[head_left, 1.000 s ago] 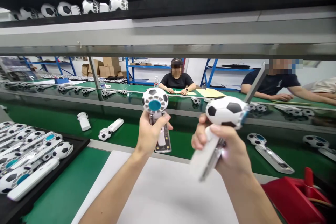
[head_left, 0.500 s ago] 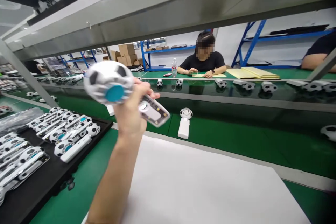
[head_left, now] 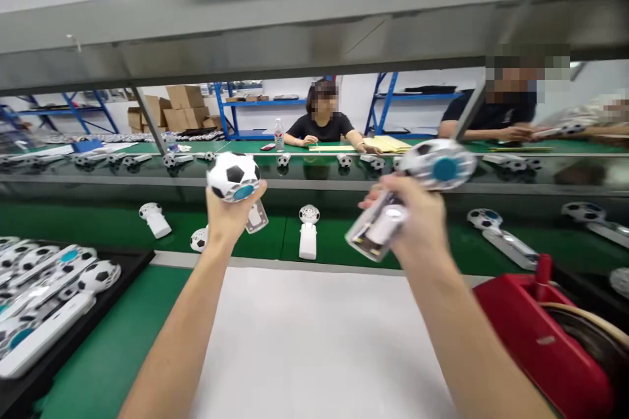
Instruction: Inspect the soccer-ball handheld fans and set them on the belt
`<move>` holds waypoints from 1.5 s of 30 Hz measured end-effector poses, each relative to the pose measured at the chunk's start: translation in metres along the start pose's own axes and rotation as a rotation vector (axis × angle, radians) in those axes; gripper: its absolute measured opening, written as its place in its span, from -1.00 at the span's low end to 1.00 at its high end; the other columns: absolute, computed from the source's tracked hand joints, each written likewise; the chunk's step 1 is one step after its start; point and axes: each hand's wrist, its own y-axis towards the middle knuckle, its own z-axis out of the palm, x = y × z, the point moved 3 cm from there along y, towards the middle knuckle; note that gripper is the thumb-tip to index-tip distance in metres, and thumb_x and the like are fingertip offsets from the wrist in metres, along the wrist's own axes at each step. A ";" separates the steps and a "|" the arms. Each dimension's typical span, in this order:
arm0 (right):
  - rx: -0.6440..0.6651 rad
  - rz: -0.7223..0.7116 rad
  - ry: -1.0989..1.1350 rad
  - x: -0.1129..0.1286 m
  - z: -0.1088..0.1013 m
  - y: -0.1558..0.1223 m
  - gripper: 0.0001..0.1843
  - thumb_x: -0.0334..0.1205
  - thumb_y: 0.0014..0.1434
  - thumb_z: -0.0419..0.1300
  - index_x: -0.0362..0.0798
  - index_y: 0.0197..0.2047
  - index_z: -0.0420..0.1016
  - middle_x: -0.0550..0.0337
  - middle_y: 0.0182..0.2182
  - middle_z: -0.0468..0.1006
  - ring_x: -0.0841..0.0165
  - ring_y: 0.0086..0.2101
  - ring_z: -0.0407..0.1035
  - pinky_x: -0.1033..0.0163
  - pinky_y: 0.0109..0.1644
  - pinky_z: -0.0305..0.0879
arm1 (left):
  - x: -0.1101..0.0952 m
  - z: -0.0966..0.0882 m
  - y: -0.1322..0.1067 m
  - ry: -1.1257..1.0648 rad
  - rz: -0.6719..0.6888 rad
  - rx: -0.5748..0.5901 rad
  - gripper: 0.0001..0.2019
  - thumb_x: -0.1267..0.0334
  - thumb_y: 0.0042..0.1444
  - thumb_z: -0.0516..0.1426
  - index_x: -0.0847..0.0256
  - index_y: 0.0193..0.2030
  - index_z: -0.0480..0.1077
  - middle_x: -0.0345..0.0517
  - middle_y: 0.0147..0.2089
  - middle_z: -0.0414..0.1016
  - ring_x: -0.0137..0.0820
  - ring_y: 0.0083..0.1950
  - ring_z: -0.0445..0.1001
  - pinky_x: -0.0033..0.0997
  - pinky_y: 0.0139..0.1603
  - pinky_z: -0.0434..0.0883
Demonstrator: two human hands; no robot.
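White ball-headed fan [head_left: 233,175] in left hand [head_left: 227,222], another fan [head_left: 437,165] in right hand [head_left: 423,226], fingers [head_left: 398,188] closed around both

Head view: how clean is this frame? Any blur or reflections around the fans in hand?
Head view: the soccer-ball fan in the right hand is motion-blurred, while the soccer-ball fan in the left hand is much sharper. Head view: the glossy shelf panel mirrors the items standing on it.
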 end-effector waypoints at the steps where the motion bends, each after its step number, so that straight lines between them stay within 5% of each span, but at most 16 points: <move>1: -0.041 0.006 -0.029 -0.008 0.003 0.003 -0.74 -0.35 -0.11 0.44 -0.10 -0.46 0.39 0.32 -0.60 0.43 0.42 -0.56 0.38 0.29 -0.45 0.46 | 0.020 0.007 0.005 0.031 -0.031 0.040 -0.65 0.12 -0.16 0.38 0.24 -0.26 0.48 -0.05 -0.21 0.58 -0.17 -0.13 0.56 -0.16 -0.09 0.49; 5: 0.053 0.168 -0.098 -0.040 0.015 0.009 -0.76 -0.28 -0.09 0.42 -0.12 -0.49 0.42 0.21 -0.63 0.45 0.36 -0.61 0.38 0.23 -0.52 0.45 | 0.091 0.024 0.013 0.251 -0.153 0.228 -0.62 0.21 -0.26 0.39 0.33 -0.26 0.51 0.03 -0.28 0.59 -0.10 -0.14 0.54 -0.18 -0.11 0.44; 9: 0.085 0.181 -0.101 -0.044 0.013 0.007 -0.73 -0.29 -0.09 0.44 -0.11 -0.52 0.40 0.20 -0.61 0.46 0.37 -0.59 0.39 0.27 -0.50 0.45 | 0.135 0.029 0.005 0.352 -0.236 0.329 -0.66 0.13 -0.16 0.35 0.33 -0.28 0.50 0.00 -0.32 0.58 -0.16 -0.23 0.54 -0.27 -0.22 0.42; 16: 0.008 0.463 0.015 -0.061 -0.003 0.023 -0.80 -0.26 0.02 0.33 -0.07 -0.42 0.35 0.19 -0.57 0.44 0.34 -0.54 0.41 0.17 -0.42 0.53 | 0.157 0.030 -0.012 0.563 -0.161 0.287 -0.35 -0.07 0.09 0.21 0.25 0.21 0.16 0.04 0.03 0.47 -0.20 -0.01 0.47 -0.25 -0.01 0.39; 22: 0.023 0.666 0.117 -0.074 -0.018 0.034 -0.78 -0.50 -0.12 0.13 -0.06 -0.36 0.29 0.14 -0.53 0.43 0.19 -0.43 0.51 0.05 -0.37 0.55 | 0.176 0.025 -0.017 0.852 -0.149 0.330 -0.47 0.00 0.14 0.14 0.34 0.13 0.31 0.24 0.11 0.30 0.08 0.22 0.25 0.01 0.21 0.23; 26: 0.096 0.582 0.157 -0.054 -0.017 0.033 -0.74 -0.54 -0.14 0.09 -0.09 -0.33 0.32 0.10 -0.45 0.49 0.17 -0.30 0.54 0.08 -0.31 0.56 | 0.172 0.029 -0.017 0.953 -0.091 0.389 -0.58 0.05 0.19 0.08 0.31 0.06 0.40 0.20 0.07 0.28 0.08 0.20 0.22 0.01 0.22 0.22; 31: 0.141 0.339 0.149 -0.015 -0.015 0.027 -0.51 -0.56 -0.21 0.13 -0.04 -0.15 0.38 0.17 -0.30 0.54 0.16 -0.22 0.55 0.13 -0.35 0.55 | 0.138 0.053 -0.036 0.957 0.009 0.489 -0.67 0.23 0.22 0.03 0.22 0.08 0.40 0.14 0.11 0.26 -0.03 0.21 0.25 -0.11 0.21 0.24; 35: 0.195 0.175 0.136 0.020 -0.013 0.016 -0.29 -0.52 -0.24 0.14 0.06 0.06 0.34 0.20 -0.18 0.56 0.17 -0.24 0.55 0.16 -0.41 0.53 | 0.106 0.105 -0.077 0.889 0.015 0.683 -0.66 0.16 0.25 0.02 0.12 0.13 0.35 0.05 0.11 0.31 -0.17 0.06 0.43 -0.24 0.00 0.36; 40: 0.300 0.010 0.091 0.051 -0.012 0.002 -0.13 -0.48 -0.20 0.15 0.13 0.23 0.18 0.20 -0.17 0.60 0.27 -0.39 0.53 0.20 -0.38 0.49 | 0.091 0.182 -0.132 0.886 -0.081 0.794 -0.41 -0.12 0.25 0.00 0.22 0.27 0.23 0.27 0.15 0.32 0.12 0.21 0.33 0.03 0.10 0.31; 45: 0.370 -0.085 0.078 0.072 -0.013 -0.012 -0.08 -0.45 -0.16 0.16 0.14 0.30 0.06 0.21 -0.22 0.63 0.29 -0.42 0.52 0.19 -0.34 0.46 | 0.094 0.210 -0.134 0.787 -0.288 0.768 -0.25 0.23 -0.05 0.30 0.31 0.28 0.13 0.43 0.25 0.20 0.21 0.31 0.24 0.10 0.22 0.21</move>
